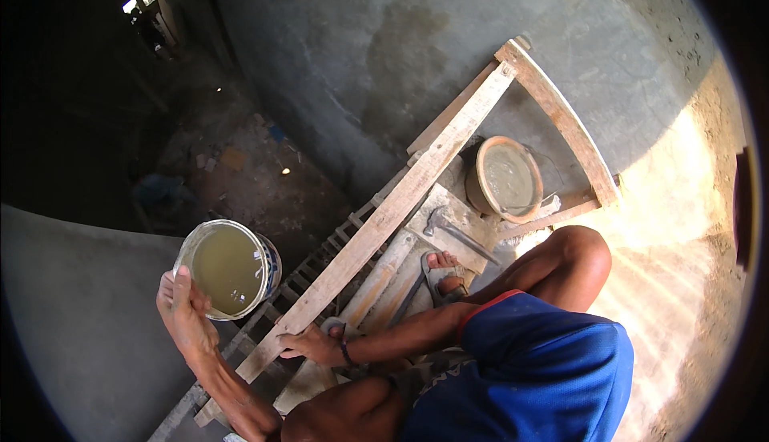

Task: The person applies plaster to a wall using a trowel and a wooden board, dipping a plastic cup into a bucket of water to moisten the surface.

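Observation:
My left hand is closed on the near rim of a plastic bucket of murky greenish water. The bucket is held out past the wooden rail, tilted slightly toward me. My right hand wraps round the lower part of the long wooden rail, its fingertips partly hidden. A hammer lies on a board near my sandalled foot. Beyond it stands an orange-brown bucket holding wet grey mix, inside the wooden frame.
A ladder-like row of slats runs beside the rail. Far below is a dim floor with scattered debris, where a blurred figure appears. A grey plastered wall rises ahead. Sunlight falls on the wall at right.

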